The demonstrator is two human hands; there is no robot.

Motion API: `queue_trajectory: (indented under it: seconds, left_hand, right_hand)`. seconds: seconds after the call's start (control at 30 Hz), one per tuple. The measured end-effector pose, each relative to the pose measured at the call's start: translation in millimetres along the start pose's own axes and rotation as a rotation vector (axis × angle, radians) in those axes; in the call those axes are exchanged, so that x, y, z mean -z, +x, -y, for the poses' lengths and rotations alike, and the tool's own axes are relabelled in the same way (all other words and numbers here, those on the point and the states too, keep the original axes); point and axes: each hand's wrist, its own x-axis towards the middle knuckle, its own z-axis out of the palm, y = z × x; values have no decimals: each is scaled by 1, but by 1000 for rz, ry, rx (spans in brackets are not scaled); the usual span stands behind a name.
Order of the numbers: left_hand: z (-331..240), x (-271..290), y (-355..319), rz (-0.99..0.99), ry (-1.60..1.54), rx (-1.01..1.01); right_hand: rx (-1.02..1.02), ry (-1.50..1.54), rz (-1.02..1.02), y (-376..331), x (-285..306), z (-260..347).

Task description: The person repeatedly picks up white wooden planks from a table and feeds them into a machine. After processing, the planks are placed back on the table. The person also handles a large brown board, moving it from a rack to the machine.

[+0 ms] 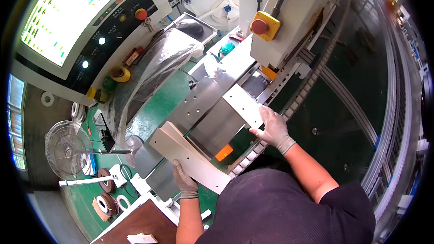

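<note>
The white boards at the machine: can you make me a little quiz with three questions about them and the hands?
1. True or false: both hands wear gloves.
2. Which hand holds the stack of white boards from below: left or right?
3. The right hand touches: A) the red button B) a single white board on the metal machine bed C) the fan

Key: 1 true; 2 left; 3 B

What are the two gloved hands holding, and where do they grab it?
The left hand grips the lower edge of a stack of pale panels. The right hand presses on another pale panel at its near end.
</note>
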Motion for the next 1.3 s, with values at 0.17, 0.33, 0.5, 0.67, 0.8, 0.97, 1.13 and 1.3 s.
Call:
queue_trajectory:
  seconds: [0.17, 0.33, 0.5, 0.67, 0.8, 0.97, 1.13, 1.3]
  left_hand:
    - [-2, -4, 0, 10, -118, 20]
    - [-1, 0, -1, -3, 11, 12]
    - [-14, -12, -5, 4, 11, 29]
    - [-18, -20, -7, -20, 58, 15]
    - [-14, -15, -4, 10, 1, 45]
    - [-3, 4, 4, -19, 91, 52]
    - [-1, 0, 6, -13, 132, 24]
    - [-1, 1, 10, -7, 33, 72]
  right_hand:
    - [-62, -125, -55, -1, 24, -1]
    - [-34, -279, -120, -19, 25, -11]
    - [-110, -166, -59, -13, 2, 0]
    - [-135, -25, -122, -6, -19, -8]
    - [-133, 50, -119, -3, -16, -8]
    - [-246, 239, -142, 7, -21, -27]
    - [-188, 158, -174, 13, -20, -47]
    - [-182, 244, -221, 18, -15, -50]
